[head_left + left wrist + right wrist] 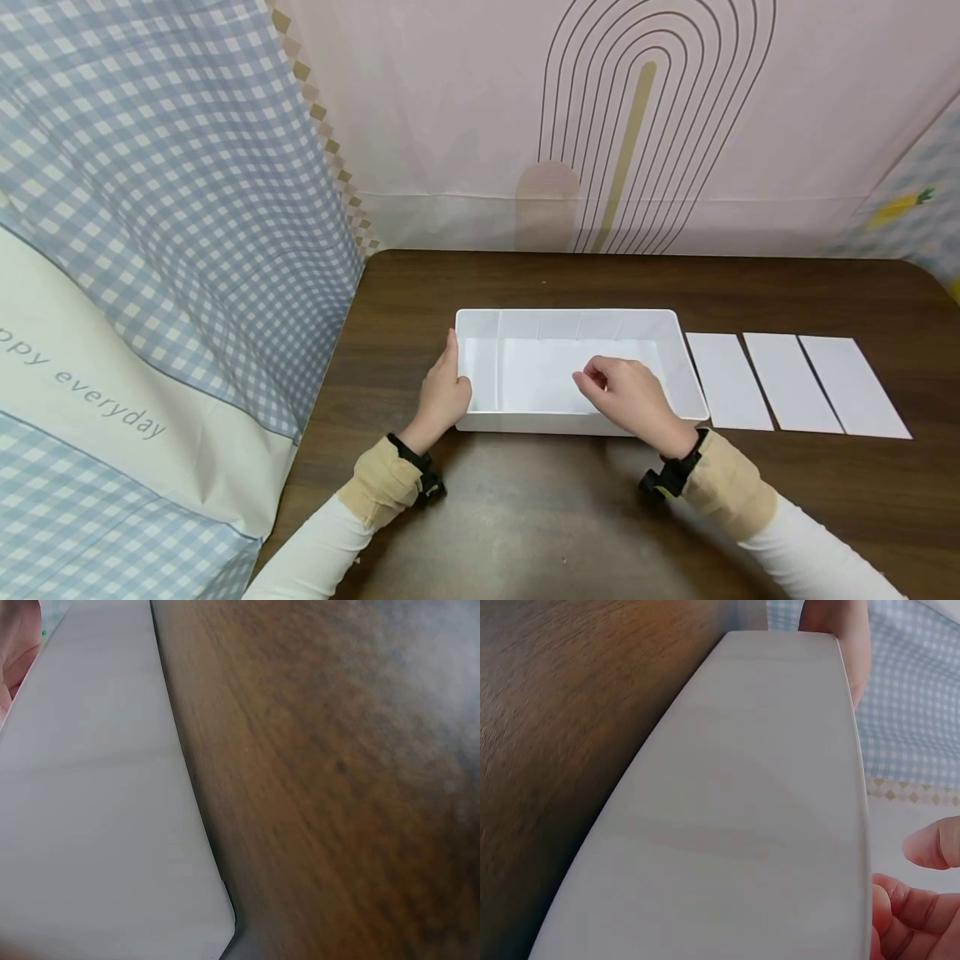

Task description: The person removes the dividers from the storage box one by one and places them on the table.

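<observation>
A white rectangular plastic box sits on the table, with a shallow ridge near its left end inside. My left hand holds the box at its left end, fingers along the outer wall and thumb over the rim near the front corner. Over the box's right half is my right hand, fingers loosely curled and nothing visible in them. In the right wrist view the thumb stands apart from the curled fingers, which are beside the rim. The box's outer wall fills much of the left wrist view.
Three white rectangular cards lie in a row to the right of the box on the dark wooden table. Behind the table hangs a pink patterned cloth; a blue checked cloth hangs along the left.
</observation>
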`<state>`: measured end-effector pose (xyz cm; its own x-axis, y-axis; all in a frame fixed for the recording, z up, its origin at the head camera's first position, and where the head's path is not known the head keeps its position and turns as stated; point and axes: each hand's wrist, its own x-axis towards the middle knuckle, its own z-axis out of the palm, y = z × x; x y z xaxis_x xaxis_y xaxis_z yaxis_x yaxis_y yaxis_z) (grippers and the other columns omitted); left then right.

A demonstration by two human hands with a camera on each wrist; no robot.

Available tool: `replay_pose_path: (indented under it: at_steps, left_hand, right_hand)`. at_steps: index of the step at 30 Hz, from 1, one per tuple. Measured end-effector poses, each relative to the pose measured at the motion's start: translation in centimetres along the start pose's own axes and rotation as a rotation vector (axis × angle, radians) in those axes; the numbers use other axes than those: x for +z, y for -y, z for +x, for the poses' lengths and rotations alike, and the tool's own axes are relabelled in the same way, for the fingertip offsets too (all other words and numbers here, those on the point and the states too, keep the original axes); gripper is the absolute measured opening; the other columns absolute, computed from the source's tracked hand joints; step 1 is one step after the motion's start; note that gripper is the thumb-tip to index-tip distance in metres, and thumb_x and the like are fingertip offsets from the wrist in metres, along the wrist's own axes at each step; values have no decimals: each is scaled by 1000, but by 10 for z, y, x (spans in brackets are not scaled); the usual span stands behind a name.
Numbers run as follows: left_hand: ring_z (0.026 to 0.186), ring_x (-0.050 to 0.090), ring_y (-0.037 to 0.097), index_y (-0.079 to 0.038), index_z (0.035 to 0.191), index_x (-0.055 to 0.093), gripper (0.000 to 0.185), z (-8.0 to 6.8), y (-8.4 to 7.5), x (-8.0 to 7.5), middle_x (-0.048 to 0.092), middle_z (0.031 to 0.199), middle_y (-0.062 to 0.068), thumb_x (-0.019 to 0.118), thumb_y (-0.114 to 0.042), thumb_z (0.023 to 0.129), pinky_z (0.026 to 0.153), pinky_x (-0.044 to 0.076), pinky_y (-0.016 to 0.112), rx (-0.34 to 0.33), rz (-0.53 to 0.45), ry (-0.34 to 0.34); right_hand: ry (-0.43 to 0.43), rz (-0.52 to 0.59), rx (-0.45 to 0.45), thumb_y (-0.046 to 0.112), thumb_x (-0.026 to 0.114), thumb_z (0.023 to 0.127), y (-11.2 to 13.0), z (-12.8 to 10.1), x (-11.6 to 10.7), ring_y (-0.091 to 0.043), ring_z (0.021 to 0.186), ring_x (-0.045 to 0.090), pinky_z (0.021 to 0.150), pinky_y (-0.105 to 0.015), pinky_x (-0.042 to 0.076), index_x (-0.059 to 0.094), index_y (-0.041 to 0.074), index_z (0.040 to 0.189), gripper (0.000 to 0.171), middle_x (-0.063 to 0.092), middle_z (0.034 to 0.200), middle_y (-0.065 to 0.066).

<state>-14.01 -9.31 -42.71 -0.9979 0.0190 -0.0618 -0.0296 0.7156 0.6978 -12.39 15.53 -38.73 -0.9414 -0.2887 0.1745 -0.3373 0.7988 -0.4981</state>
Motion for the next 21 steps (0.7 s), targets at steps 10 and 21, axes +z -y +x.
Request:
replay_pose_path:
  at_steps: [10, 21]
  left_hand:
    - [45, 24, 15, -12, 143, 4, 72, 0, -1, -1, 23, 145, 11, 35, -1, 79, 51, 30, 27, -12, -4, 13]
    - [47, 27, 16, -12, 143, 4, 72, 0, -2, -1, 23, 145, 11, 35, -1, 79, 53, 31, 27, -7, 7, 12]
  right_hand:
    - [16, 24, 3, 23, 56, 83, 6, 2, 9, -9, 49, 36, 49, -23, 29, 56, 14, 63, 22, 43, 51, 6]
    - [42, 34, -7, 24, 56, 83, 9, 3, 14, -8, 49, 35, 48, -22, 28, 55, 13, 62, 23, 41, 51, 6]
